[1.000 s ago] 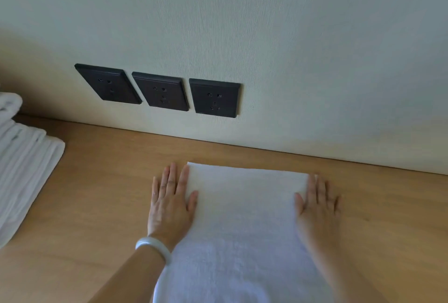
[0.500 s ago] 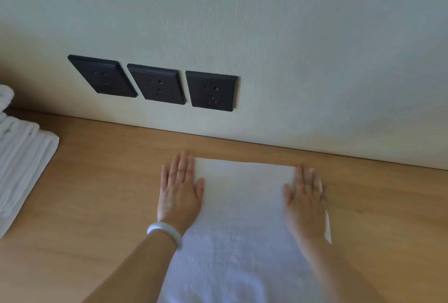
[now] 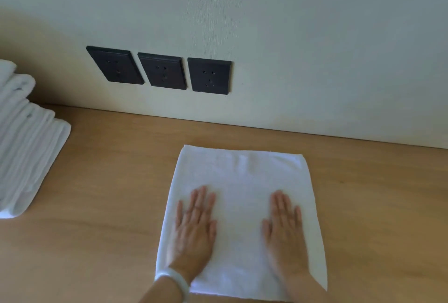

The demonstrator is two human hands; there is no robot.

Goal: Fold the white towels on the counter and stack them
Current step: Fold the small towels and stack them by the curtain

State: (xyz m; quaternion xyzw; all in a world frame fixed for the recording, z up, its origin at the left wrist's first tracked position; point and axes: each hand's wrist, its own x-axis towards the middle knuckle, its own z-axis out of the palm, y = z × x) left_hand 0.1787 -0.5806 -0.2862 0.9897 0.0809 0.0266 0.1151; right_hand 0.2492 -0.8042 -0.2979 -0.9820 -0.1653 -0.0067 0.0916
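Both my hands, left (image 3: 194,227) and right (image 3: 283,230), lie flat with fingers straight on the towel (image 3: 242,176), soft and limp, best pinched at its far corners.

A pale, faintly textured wall (image 3: 303,36) fills the upper half of the view, with three black sockets (image 3: 163,70) set side by side low on it. Below, a light wooden counter (image 3: 104,181) meets the wall in a straight seam. Soft light falls evenly, and the far left corner is dimmer.
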